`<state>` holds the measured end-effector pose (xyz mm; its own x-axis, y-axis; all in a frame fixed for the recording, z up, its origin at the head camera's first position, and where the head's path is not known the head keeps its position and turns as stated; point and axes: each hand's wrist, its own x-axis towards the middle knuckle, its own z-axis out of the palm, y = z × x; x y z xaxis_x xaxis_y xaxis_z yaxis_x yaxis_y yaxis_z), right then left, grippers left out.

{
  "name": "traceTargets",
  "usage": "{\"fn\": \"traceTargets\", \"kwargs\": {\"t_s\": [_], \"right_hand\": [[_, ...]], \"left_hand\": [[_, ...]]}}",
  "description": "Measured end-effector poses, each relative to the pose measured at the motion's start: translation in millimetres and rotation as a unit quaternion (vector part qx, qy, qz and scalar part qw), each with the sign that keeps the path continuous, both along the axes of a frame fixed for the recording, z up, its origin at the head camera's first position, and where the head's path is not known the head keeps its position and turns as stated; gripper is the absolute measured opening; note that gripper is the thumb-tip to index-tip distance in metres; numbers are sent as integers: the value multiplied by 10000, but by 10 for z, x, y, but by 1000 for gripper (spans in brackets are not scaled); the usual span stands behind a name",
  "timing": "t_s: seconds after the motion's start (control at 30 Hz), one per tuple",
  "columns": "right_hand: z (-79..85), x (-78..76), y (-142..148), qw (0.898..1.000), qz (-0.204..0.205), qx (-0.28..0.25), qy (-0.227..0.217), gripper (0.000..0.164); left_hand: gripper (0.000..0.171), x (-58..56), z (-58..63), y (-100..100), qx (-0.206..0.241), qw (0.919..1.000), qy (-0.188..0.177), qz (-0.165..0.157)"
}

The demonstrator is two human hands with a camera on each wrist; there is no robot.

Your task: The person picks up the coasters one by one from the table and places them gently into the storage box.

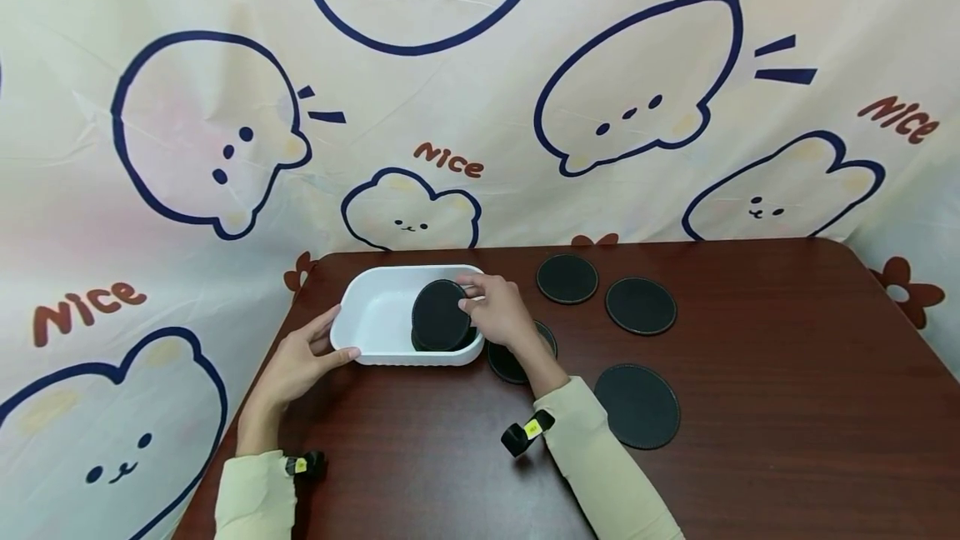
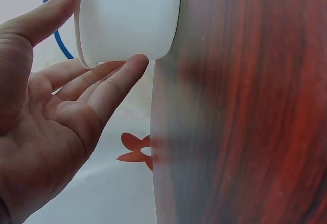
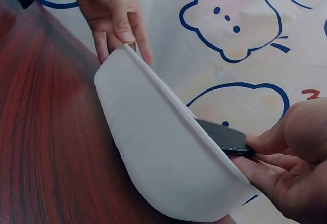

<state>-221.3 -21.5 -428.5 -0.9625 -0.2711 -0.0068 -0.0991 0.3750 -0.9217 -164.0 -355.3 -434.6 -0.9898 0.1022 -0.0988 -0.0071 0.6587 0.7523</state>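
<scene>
A white rectangular tray [image 1: 372, 315] with raised walls sits at the table's far left. My left hand [image 1: 296, 363] holds its left end, thumb at the near corner of the rim and fingers against the end wall. Over the tray's right half, my right hand [image 1: 498, 311] pinches a round black coaster [image 1: 437, 315] by its right edge, between thumb and fingers. In the right wrist view this coaster [image 3: 222, 136], with pale edge stitching, shows partly above the rim. Under it in the tray lies more black, mostly hidden, which looks like another coaster.
Just right of the tray lies a black coaster [image 1: 506, 363], partly behind my right wrist. Farther right lie three more coasters: one at the back [image 1: 567, 278], one right of it [image 1: 641, 306] and one nearer [image 1: 637, 407], beside my right sleeve. A printed cloth [image 1: 510, 107] hangs behind the dark wooden table [image 1: 787, 357].
</scene>
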Motion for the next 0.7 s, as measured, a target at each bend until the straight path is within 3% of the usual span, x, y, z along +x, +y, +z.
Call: {"fn": "traceTargets", "kwargs": {"t_s": [0.23, 0.47, 0.57, 0.7], "right_hand": [[26, 41, -51, 9962, 32, 782, 386, 41], [102, 128, -106, 9796, 164, 1631, 1165, 46], [146, 152, -84, 9787, 232, 1624, 1234, 48], [153, 124, 22, 9859, 443, 1216, 1065, 50]], "left_hand": [[96, -4, 10, 8, -13, 10000, 24, -3], [95, 2, 6, 22, 12, 10000, 28, -8], [95, 1, -3, 15, -4, 10000, 74, -42], [95, -6, -15, 1, -22, 9999, 112, -81]]}}
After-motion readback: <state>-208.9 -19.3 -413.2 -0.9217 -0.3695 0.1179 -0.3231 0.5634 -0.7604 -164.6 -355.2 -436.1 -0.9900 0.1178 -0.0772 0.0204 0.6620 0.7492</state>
